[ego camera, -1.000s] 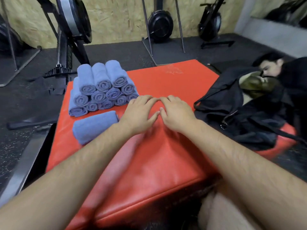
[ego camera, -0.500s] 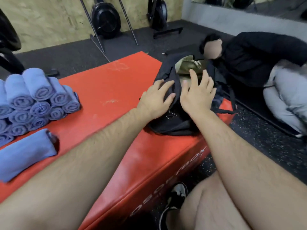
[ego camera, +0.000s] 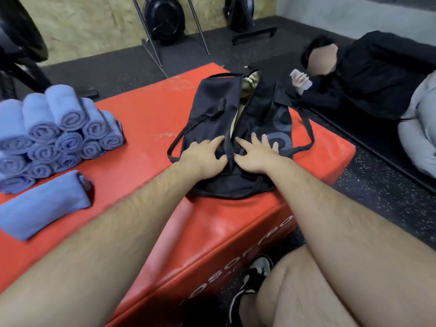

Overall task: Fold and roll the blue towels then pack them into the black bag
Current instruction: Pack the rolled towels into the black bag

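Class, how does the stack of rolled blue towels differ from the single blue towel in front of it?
The stack holds many rolls piled in tiers; the single towel lies alone on the red mat. The stack shows spiral ends; the single towel shows its long side. Both are blue, outside the black bag.

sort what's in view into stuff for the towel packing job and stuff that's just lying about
For the job:
- stack of rolled blue towels
- single rolled towel in front of the stack
- black bag, olive lining showing
- left hand and right hand, both on the bag

Just lying about:
- red mat under everything
- person in black lying on the floor
- gym machines by the wall
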